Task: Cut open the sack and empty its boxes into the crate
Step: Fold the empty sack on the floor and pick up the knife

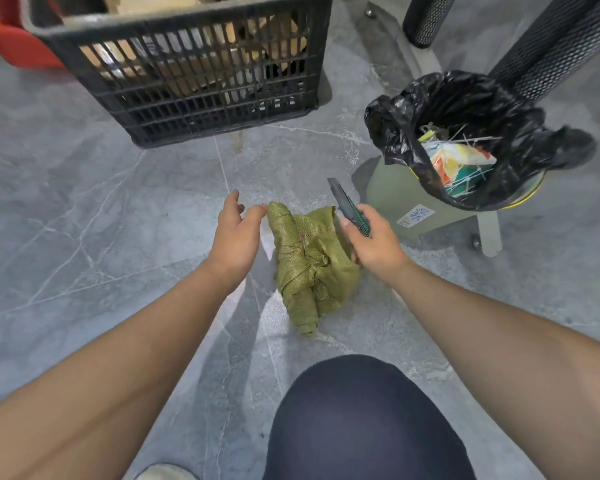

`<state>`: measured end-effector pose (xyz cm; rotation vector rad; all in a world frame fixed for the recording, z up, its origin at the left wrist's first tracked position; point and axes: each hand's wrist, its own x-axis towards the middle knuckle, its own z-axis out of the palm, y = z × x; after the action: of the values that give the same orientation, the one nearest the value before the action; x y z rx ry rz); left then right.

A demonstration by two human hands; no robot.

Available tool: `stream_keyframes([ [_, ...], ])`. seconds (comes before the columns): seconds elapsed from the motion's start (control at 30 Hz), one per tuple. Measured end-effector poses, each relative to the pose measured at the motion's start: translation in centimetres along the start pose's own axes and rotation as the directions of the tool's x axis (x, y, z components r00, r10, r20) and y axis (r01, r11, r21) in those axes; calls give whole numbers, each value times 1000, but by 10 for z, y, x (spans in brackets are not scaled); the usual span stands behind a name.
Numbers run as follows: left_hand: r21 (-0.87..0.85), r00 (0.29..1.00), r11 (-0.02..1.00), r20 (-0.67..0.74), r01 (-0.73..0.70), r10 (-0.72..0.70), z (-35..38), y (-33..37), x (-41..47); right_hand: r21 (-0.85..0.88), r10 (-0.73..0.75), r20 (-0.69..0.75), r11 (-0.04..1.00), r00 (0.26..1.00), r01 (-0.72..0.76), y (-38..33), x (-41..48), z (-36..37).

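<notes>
Green woven sack [310, 268] — crumpled, flat

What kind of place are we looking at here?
Likely an indoor packing or stock area, maybe an office back room: polished grey tile floor, a black plastic crate holding cardboard boxes, and a lined waste bin with scraps, beside a green woven sack.

Grey veined floor tiles [84, 220] carried a black slatted crate [187, 81], a crumpled green sack [305, 265] lay in front of the crate, a black-lined bin [388, 199] stood right of the crate.
</notes>
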<state>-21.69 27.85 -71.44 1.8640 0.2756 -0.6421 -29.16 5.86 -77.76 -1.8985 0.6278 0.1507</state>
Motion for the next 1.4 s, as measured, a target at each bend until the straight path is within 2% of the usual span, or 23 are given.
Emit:
stream_keyframes([
  [0.23,-34,1000,999,2,5,-5,-39,74,-49,186,114,45,975,993,-120,-105,-41,-6],
  [0.37,-30,999,999,17,29,-28,-64,123,-92,288,172,121,936,978,-201,-167,-79,-16],
  [0.57,-31,999,999,16,41,-41,-101,210,-164,402,177,172,885,969,-233,-280,-139,-47],
  [0.83,-44,999,999,39,-3,4,-152,347,-263,397,176,82,897,981,-194,-438,-222,-100],
  [1.0,-49,997,997,52,-56,58,-173,426,-316,483,167,54,859,985,-172,-525,-262,-131],
  [1.13,-52,992,994,76,-99,103,-186,476,-346,499,112,-15,862,994,-89,-581,-282,-159],
  [1.4,-62,970,973,86,-221,226,-183,570,-371,396,29,-230,916,973,67,-655,-290,-236],
])
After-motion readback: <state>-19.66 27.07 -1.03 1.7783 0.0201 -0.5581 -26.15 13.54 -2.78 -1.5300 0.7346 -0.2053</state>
